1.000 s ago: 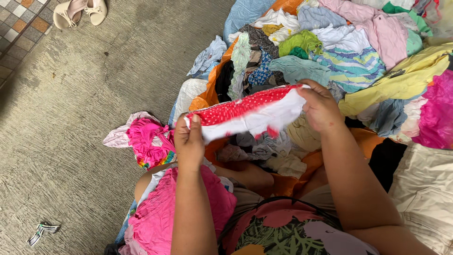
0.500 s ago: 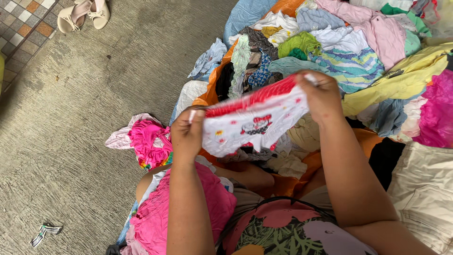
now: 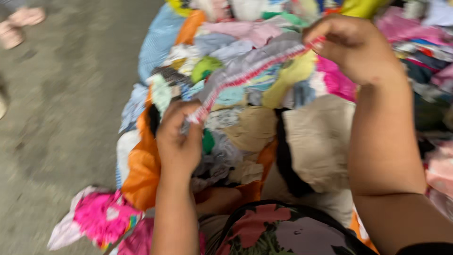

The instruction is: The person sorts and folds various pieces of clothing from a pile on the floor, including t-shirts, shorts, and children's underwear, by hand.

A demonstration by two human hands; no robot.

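Two hands, one stretched garment, one big heap of clothes

Two hands are in view: one left hand (image 3: 178, 141) and one right hand (image 3: 355, 45), and between them runs one small garment with a red-and-white edge (image 3: 250, 73), seen edge-on. One heap of mixed clothes (image 3: 264, 127) fills the middle and right; its pieces are too blurred and tangled to count, though one orange cloth (image 3: 141, 170), one beige cloth (image 3: 316, 137) and one light blue piece (image 3: 158, 45) stand out. One bright pink frilly garment (image 3: 101, 219) lies apart at lower left. Two pale pink sandals (image 3: 19, 23) sit on the one concrete floor (image 3: 61, 118) at upper left.
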